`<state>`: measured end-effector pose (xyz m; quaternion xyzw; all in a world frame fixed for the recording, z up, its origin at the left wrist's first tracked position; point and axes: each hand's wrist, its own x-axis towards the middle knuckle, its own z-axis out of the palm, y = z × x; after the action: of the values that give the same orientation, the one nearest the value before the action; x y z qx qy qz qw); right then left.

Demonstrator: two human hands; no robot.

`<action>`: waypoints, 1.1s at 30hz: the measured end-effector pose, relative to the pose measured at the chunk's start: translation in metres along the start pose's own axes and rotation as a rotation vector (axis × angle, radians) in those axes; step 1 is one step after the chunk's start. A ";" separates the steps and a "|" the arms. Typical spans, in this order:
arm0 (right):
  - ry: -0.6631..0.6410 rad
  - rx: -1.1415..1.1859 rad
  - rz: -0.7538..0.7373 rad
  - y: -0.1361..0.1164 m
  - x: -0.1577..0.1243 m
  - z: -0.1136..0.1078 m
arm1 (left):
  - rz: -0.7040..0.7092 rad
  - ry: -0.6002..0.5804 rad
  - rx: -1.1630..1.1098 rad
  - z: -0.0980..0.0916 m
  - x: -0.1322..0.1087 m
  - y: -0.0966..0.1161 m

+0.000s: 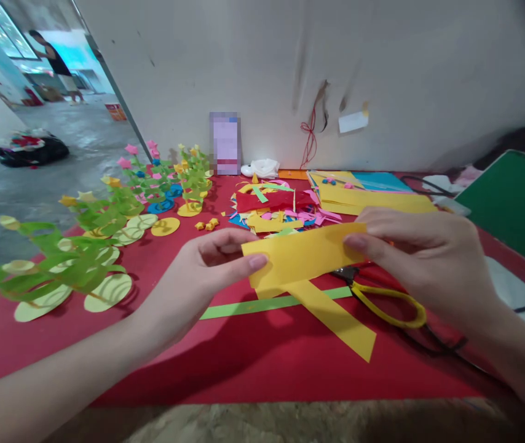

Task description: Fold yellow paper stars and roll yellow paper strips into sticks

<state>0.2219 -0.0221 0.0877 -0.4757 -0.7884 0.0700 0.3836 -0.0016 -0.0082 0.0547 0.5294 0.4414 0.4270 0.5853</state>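
Note:
A wide strip of yellow paper is stretched between my two hands, above the red tabletop. My left hand pinches its left end between thumb and fingers. At the upper right corner my right hand grips it the same way. Under the strip lie a narrower yellow paper strip and a long light green strip. Scissors with yellow-edged handles rest below my right hand, their blades partly hidden.
Paper plants with green leaves and round bases stand at the left. Behind my hands is a pile of paper scraps, with small yellow folded stars beside it. A phone leans on the wall. Yellow sheets lie back right.

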 end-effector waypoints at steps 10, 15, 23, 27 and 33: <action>-0.060 0.146 0.158 0.005 0.006 -0.003 | 0.065 0.093 0.023 -0.003 0.005 -0.001; -0.142 0.224 0.299 0.007 0.008 0.001 | 0.114 0.077 0.052 -0.006 0.009 -0.001; -0.656 0.213 0.319 0.034 0.014 -0.002 | 0.127 0.044 0.199 -0.009 0.015 -0.004; -0.754 0.203 0.309 0.022 0.009 0.004 | 0.036 -0.070 0.263 -0.004 0.013 -0.005; -0.807 0.269 0.240 -0.003 -0.005 0.017 | 0.071 -0.162 0.409 0.009 -0.004 -0.006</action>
<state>0.2096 -0.0232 0.0745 -0.4443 -0.7980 0.3964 0.0926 0.0064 -0.0143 0.0494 0.6848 0.4516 0.3051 0.4838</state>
